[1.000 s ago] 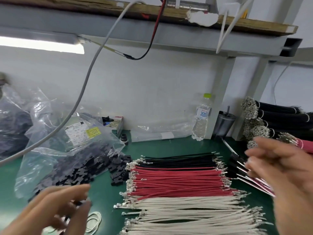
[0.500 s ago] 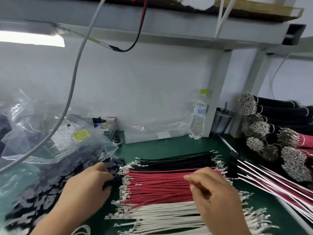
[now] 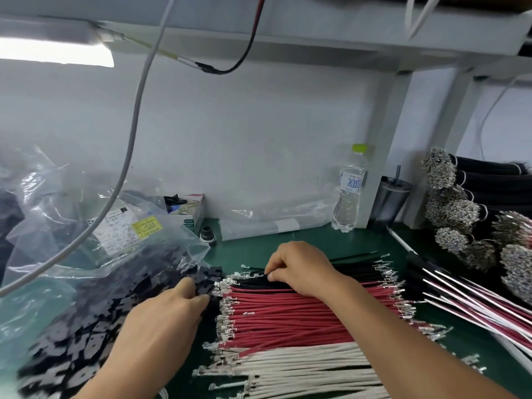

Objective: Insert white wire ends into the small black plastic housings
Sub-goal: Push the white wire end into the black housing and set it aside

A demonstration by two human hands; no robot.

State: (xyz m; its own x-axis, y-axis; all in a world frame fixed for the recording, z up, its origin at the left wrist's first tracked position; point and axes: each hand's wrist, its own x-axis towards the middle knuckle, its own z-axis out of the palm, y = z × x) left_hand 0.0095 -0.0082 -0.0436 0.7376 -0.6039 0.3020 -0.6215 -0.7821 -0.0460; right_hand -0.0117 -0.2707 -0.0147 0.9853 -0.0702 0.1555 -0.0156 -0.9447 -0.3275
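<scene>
On the green table (image 3: pixel 259 249) the wires lie with their long axes left to right, black farthest, red in the middle, and the white wires (image 3: pixel 302 367) nearest me, below both hands. My left hand (image 3: pixel 161 321) rests at the spilled black housings (image 3: pixel 86 332), fingers curled; whether it holds one I cannot tell. My right hand (image 3: pixel 302 269) pinches at the black wires (image 3: pixel 253 282), so it is nearer the white ones.

We note both forearms bare and extended forward, palms down. Our left hand (image 3: pixel 161 321) lies low at the left, fingers (image 3: pixel 187 285) curled together at the tips. Our right hand (image 3: pixel 302 266) reaches further out, knuckles raised, fingertips pinched downward; whether either grips anything is indeterminate.
</scene>
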